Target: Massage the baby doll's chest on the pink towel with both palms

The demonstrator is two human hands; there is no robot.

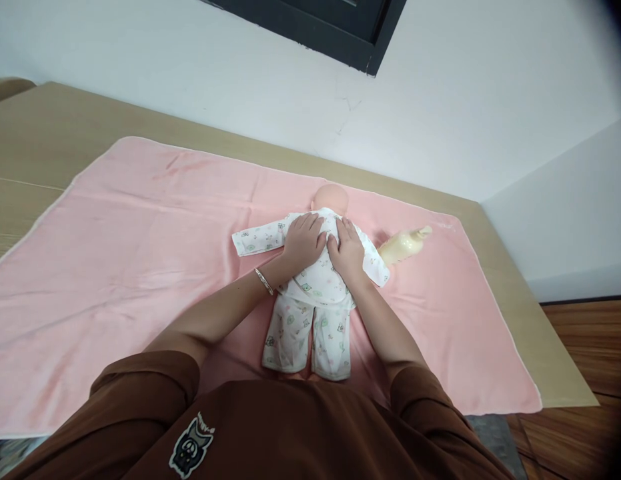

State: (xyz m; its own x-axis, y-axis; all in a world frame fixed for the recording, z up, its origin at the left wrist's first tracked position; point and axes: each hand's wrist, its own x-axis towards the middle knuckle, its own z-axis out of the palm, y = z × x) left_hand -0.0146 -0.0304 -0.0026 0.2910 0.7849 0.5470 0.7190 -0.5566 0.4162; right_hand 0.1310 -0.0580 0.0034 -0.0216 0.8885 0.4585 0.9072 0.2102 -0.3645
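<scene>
A baby doll (331, 198) lies face down, its bald head pointing away from me. It wears a white printed top (315, 283) and matching trousers (289, 337). Both my hands rest flat on the upper back of the top, side by side, thumbs close together. My left hand (303, 241) covers the doll's left-hand shoulder area in view, fingers stretched out. Over the other side of the back lies my right hand (348, 248), also with fingers extended. One sleeve (260, 239) of the doll stretches out to the left; the other (374, 263) slants down to the right.
A pale yellow bottle (404, 246) lies on the pink blanket (435, 333), right of the doll. Under the blanket is a wooden table (535, 360), with a white wall behind it. Wooden flooring (590, 340) shows beyond the right edge.
</scene>
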